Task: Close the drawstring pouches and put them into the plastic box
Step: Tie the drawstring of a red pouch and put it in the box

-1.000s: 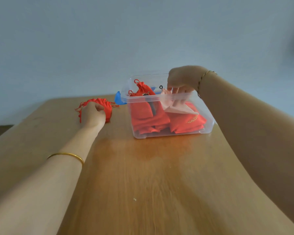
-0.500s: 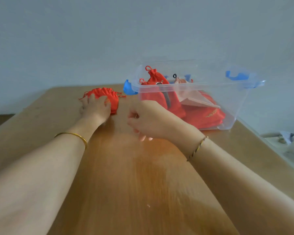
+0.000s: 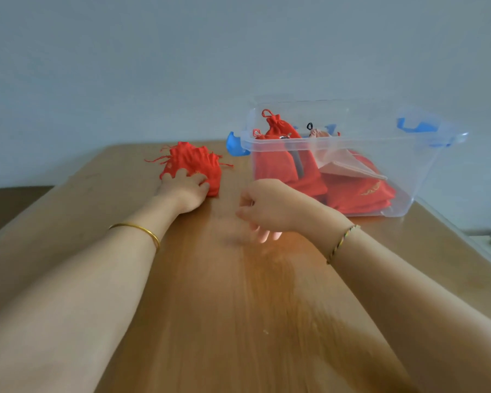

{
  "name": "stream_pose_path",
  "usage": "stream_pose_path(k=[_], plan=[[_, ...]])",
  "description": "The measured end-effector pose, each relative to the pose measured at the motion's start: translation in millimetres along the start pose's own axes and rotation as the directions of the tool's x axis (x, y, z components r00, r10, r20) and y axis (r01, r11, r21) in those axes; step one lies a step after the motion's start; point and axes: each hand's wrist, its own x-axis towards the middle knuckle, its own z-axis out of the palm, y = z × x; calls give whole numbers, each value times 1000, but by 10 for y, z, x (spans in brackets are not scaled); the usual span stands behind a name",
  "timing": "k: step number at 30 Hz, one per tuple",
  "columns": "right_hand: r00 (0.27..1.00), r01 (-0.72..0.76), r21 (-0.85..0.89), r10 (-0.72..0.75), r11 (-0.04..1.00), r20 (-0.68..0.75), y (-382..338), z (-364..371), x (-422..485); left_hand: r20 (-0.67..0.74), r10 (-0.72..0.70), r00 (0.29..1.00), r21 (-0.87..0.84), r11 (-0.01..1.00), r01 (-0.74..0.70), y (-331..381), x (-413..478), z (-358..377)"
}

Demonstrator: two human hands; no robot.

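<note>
Head view, the only one I have. Two hands are in frame. My read on the left hand [image 3: 186,191]: fingers spread and laid on the near edge of a heap of red pouches [image 3: 194,163] on the wooden table [image 3: 238,307], pressing on it rather than closing round it. The heap's folds merge, so I cannot count the pouches; loose red cords stick out on both sides. The right hand [image 3: 267,208] hangs just above the table between the heap and the plastic box [image 3: 352,140], fingers loosely curled down, holding nothing; it is blurred.

The one clear box stands right of the heap, lid off, with a blue latch at each end. Inside I count two cinched red pouches [image 3: 278,127] upright at the left, one pale pink pouch [image 3: 349,168], and a flat red stack [image 3: 360,191] I cannot count. Each wrist wears one bracelet.
</note>
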Motion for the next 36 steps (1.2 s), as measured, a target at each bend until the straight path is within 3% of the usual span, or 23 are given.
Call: stream_pose_path(k=[5, 10, 12, 14, 15, 25, 31, 36], plan=[[1000, 6, 63, -5, 998, -2, -55, -37, -119, 33, 26, 999, 41, 999, -28, 8, -211, -9], [999, -48, 48, 48, 998, -12, -23, 47, -140, 133, 72, 989, -73, 995, -63, 70, -383, -139], [999, -49, 13, 50, 999, -17, -28, 112, -137, -37, 47, 998, -138, 989, -52, 61, -392, -221], [998, -47, -16, 47, 999, -32, -49, 157, -127, -263, -25, 964, -98, 995, -1, 12, -345, -266], [998, -44, -29, 43, 999, -38, -57, 171, -123, -297, -44, 954, -74, 997, 22, -9, -322, -282], [998, 26, -167, -34, 986, -44, 15, 222, -42, 2, -3, 1000, -49, 999, 3, -166, 184, -35], [997, 9, -132, -19, 991, -73, -6, 234, -62, -5, 2, 1000, 105, 994, -2, -112, 34, -128], [999, -53, 16, 53, 998, 4, 3, 147, -107, 33, 39, 999, 10, 999, -40, -74, -270, -106]])
